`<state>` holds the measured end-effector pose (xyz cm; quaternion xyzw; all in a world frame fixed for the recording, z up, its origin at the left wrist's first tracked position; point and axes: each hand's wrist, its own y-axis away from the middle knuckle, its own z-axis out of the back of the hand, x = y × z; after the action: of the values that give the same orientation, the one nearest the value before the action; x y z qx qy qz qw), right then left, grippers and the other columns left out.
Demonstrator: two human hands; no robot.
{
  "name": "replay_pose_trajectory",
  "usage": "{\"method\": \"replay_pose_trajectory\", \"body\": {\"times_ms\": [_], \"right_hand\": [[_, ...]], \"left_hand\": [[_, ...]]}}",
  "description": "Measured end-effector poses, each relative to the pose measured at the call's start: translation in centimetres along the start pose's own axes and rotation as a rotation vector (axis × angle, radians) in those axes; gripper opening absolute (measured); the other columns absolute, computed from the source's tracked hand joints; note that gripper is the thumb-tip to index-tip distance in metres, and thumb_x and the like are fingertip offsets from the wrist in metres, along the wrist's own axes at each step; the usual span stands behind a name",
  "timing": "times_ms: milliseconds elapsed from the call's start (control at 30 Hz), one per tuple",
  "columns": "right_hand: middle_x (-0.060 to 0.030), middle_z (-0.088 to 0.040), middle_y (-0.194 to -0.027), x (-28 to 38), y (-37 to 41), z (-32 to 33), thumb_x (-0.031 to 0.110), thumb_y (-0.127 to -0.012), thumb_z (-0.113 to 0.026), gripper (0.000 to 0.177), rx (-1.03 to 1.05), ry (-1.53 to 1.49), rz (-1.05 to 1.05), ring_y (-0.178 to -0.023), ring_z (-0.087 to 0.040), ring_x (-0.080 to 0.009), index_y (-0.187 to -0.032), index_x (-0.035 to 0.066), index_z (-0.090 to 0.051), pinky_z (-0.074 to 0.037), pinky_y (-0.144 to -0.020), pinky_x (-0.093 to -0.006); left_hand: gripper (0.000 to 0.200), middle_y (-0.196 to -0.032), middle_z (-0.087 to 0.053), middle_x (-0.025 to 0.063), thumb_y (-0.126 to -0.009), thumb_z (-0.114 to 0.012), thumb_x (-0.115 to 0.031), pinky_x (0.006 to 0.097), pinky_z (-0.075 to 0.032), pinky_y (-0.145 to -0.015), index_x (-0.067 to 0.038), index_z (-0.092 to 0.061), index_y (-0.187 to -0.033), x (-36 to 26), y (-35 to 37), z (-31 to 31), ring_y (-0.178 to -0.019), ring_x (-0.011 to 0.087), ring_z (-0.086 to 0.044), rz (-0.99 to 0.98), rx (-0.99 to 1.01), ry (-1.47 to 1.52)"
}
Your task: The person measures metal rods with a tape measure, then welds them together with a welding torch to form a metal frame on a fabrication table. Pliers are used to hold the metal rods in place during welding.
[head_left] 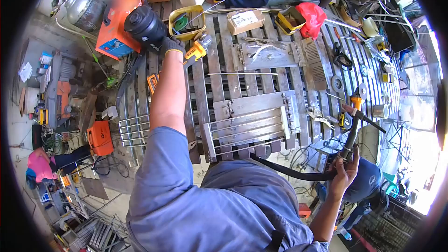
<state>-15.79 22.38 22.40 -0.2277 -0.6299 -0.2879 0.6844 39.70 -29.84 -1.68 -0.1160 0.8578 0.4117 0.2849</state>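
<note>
My left hand (172,46), in a dark glove with a yellow cuff, reaches to the back left of the slatted metal table (215,77). It is against or right beside a large black bottle (145,27); its fingers are too hidden to show a grip. Just right of the glove lies a yellow angle grinder (196,52). My bare right hand (343,175) holds a black welding torch (351,140) off the table's right front side, and its black hose (291,172) runs back past my waist. In front of me, a metal plate (245,105) lies under a frame of parallel rods (247,128).
An orange machine (116,42) stands behind the bottle. A yellow tub (187,21), a cardboard box (245,21) and a red bag (313,20) line the back. Grinding discs (337,83) lie at right. Another person in pink (41,163) is at far left.
</note>
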Motion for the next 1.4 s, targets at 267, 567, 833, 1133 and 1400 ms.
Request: {"method": "replay_pose_trajectory", "body": {"times_ms": [267,567,833,1133,1400], "right_hand": [[0.0002,-0.063,-0.075,0.5,-1.3,-2.7,0.000,-0.095,-0.081,0.032,0.100,0.257,-0.098,-0.050,-0.054,-0.0071,-0.124,0.000,-0.068,-0.043,-0.045,-0.0247],[0.0005,-0.062,-0.071,1.1,-0.2,-6.0,-0.008,-0.093,-0.074,0.019,0.753,-0.137,-0.092,-0.051,-0.058,-0.0091,-0.111,-0.003,-0.072,-0.044,-0.047,-0.0259],[-0.0108,-0.079,-0.099,-0.3,1.9,-3.9,0.003,-0.104,-0.078,0.027,1.233,-0.161,-0.065,-0.059,-0.060,-0.0070,-0.130,-0.005,-0.073,-0.049,-0.050,-0.0270],[-0.0136,-0.079,-0.102,-1.9,8.7,-1.7,0.008,-0.104,-0.082,0.014,1.201,-0.620,-0.485,-0.063,-0.059,-0.0115,-0.111,0.004,-0.070,-0.051,-0.054,-0.0312],[-0.0060,-0.068,-0.081,-0.7,17.1,0.1,0.021,-0.109,-0.078,0.018,1.305,-0.430,-0.370,-0.061,-0.057,-0.0129,-0.107,0.005,-0.071,-0.048,-0.054,-0.0314]], "left_hand": [[0.021,-0.085,-0.067,-0.0003,-0.114,-0.061,-0.032,0.0337,-0.063,-0.078,-0.014,-0.069,-0.105,-1.8,10.2,-0.3,-0.075,0.0152,-0.067,-0.270,0.269,0.305],[0.026,-0.125,-0.082,0.0138,-0.107,-0.070,-0.005,0.0402,-0.062,-0.100,-0.008,-0.078,-0.131,5.9,50.1,16.9,-0.115,0.0304,-0.079,-1.109,0.923,-0.835],[0.018,-0.115,-0.081,0.0271,-0.110,-0.068,-0.007,0.0519,-0.065,-0.098,0.006,-0.073,-0.122,12.1,67.2,28.8,-0.109,0.0408,-0.081,-1.333,1.003,-0.789],[0.027,-0.117,-0.082,0.0213,-0.113,-0.062,-0.018,0.0462,-0.064,-0.096,0.003,-0.075,-0.124,13.9,76.9,38.3,-0.112,0.0351,-0.080,-1.379,0.582,-0.881],[0.034,-0.116,-0.079,0.0172,-0.121,-0.053,-0.024,0.0413,-0.059,-0.098,0.003,-0.074,-0.124,13.4,77.2,38.9,-0.106,0.0259,-0.076,-0.971,0.472,-0.613]]}}
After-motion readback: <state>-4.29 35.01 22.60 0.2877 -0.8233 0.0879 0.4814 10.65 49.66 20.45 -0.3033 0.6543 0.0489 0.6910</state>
